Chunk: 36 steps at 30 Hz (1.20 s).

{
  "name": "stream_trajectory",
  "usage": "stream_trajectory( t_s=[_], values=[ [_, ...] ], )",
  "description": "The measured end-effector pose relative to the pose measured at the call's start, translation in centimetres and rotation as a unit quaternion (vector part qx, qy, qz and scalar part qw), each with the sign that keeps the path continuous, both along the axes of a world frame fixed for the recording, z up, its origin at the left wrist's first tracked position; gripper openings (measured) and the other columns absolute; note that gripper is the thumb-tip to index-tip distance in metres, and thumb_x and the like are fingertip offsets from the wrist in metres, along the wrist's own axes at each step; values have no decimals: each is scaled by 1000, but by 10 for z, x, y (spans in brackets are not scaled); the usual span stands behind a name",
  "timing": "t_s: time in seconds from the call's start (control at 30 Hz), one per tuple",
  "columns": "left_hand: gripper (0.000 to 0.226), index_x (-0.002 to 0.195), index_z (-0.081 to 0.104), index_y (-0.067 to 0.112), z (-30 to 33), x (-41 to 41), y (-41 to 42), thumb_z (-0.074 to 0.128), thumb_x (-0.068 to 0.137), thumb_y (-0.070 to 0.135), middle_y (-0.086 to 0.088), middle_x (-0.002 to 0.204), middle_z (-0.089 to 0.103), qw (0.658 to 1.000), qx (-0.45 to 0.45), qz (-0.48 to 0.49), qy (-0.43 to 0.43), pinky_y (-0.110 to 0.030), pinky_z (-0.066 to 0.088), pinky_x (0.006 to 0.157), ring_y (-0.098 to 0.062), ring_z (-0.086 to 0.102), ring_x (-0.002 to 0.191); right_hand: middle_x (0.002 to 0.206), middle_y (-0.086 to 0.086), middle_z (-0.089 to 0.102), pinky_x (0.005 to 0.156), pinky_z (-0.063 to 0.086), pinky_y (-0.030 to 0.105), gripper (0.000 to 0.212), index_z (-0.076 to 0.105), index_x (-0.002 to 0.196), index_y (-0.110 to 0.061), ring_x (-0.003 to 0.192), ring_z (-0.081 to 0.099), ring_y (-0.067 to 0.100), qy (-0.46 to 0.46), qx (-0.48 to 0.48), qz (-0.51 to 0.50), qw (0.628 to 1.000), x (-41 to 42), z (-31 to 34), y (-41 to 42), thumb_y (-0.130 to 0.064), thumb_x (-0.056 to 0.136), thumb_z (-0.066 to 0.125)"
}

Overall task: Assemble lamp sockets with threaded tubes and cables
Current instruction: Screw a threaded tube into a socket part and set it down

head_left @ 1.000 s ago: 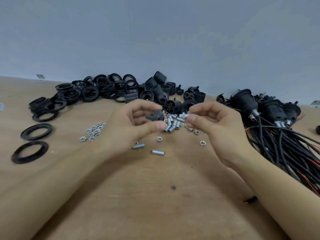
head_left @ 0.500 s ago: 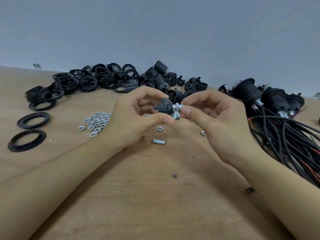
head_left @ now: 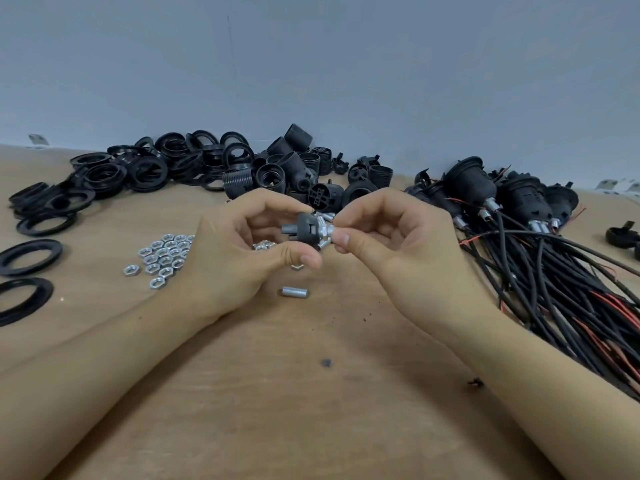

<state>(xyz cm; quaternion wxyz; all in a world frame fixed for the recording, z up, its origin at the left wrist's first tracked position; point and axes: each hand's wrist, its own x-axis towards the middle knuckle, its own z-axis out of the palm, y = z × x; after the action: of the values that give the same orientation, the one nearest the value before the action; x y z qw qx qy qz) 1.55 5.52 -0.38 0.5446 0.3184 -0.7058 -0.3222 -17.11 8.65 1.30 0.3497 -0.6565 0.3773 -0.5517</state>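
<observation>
My left hand [head_left: 239, 258] grips a small black socket cap [head_left: 304, 230] above the middle of the table. A silver threaded tube [head_left: 327, 231] sticks out of the cap's right side, with a nut on it against the cap. My right hand [head_left: 391, 251] pinches that tube between thumb and fingertips. One loose threaded tube [head_left: 295, 292] lies on the table just below my hands. More tubes [head_left: 327, 216] lie behind the cap, partly hidden.
Silver hex nuts [head_left: 162, 256] lie in a cluster to the left. Black rings [head_left: 31, 251] and socket shells [head_left: 287, 168] are heaped along the back. Finished sockets with black and red cables [head_left: 561, 282] fill the right side. The wooden table [head_left: 277, 393] carries a few black crumbs.
Both hands rose from the tube pile and came together. The tube in my right hand now sits in the cap held by my left hand.
</observation>
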Motion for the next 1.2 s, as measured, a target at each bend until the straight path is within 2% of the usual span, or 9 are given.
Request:
stream_trajectory(
  t_s=[0.07,0.23,0.33,0.47,0.57,0.67,0.9,1.03,1.2],
  values=[
    [49,98,69,17,0,1,0,93,55,24,2,93,77,1000,7,-3,6,-21,56,75,-16,74,83,79,0,68,73,54,23,18,68,83,-11,74,67,12,9,-17,-5,1000,1,0,1,7,83,71],
    [52,98,67,21,2,0,5,94,53,24,13,91,76,1000,-4,-11,1,-12,52,76,-5,72,87,76,4,68,68,53,19,10,67,89,-3,67,66,12,-8,23,18,1000,-1,2,0,5,85,69],
    [49,100,67,18,2,0,5,88,56,18,4,100,76,1000,-6,-11,-2,-16,52,83,-9,72,94,70,-1,68,60,51,16,12,66,87,-5,62,65,11,-36,41,24,998,-2,4,-1,6,84,69],
    [50,100,68,15,2,0,5,89,55,18,1,101,75,1000,-9,-7,-8,-14,52,80,-10,72,93,70,-2,67,64,53,20,12,65,92,-4,65,66,13,-36,53,33,997,-3,1,-2,6,85,67],
    [51,100,67,12,2,0,4,90,54,17,-5,100,75,1000,-6,-13,-3,-23,55,85,-18,73,94,70,-1,67,64,54,20,12,67,93,-3,65,66,14,-33,42,30,998,-2,2,-2,6,86,66],
    [56,100,68,12,1,2,4,97,52,20,-3,101,75,1000,-22,-9,-10,-19,54,81,-14,73,92,71,1,69,63,54,19,13,68,91,-5,64,67,13,-27,28,23,999,-2,4,0,6,85,67],
    [50,102,68,18,2,2,6,90,58,30,-1,102,75,998,-55,6,-18,-22,54,85,-14,72,96,70,1,70,62,53,17,13,70,90,-8,62,67,11,-22,18,18,999,-1,6,2,4,84,69],
    [46,98,69,23,3,-1,8,89,57,29,4,95,77,1000,-5,-9,17,-27,58,79,-17,73,89,75,-1,72,67,54,18,15,72,93,-12,66,68,9,19,-42,-20,999,0,3,4,1,86,69],
    [48,96,71,16,3,0,7,92,55,29,-4,92,77,998,48,-8,47,-36,61,77,-31,74,75,93,2,68,79,58,30,18,71,100,-13,89,68,19,93,-137,-40,985,0,0,7,-1,86,70]
  ],
)
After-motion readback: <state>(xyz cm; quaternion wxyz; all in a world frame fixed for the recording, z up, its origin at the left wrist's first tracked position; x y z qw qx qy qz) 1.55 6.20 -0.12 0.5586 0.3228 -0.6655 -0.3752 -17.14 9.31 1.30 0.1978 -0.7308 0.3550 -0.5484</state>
